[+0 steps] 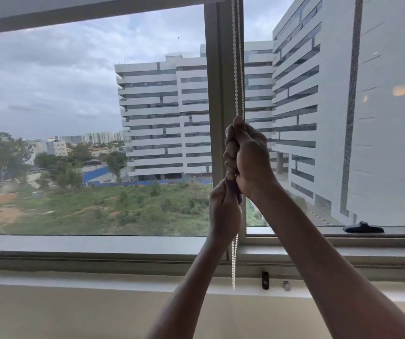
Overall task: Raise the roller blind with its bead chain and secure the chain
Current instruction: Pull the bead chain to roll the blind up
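Note:
A white bead chain (237,69) hangs in a double strand down the grey window mullion (217,94). My right hand (246,155) is closed around the chain at mid height. Directly below it my left hand (224,211) grips the same chain. The chain's loose loop (234,263) dangles under my left hand, down to the sill. The roller blind's bottom bar (79,14) slants across the top left of the window, with nearly all the glass uncovered.
A small black cylinder (265,280) and a little silver object (287,285) stand on the sill ledge (98,281) just right of the chain. A black window handle (363,227) sits on the right-hand frame. Buildings and open ground lie outside.

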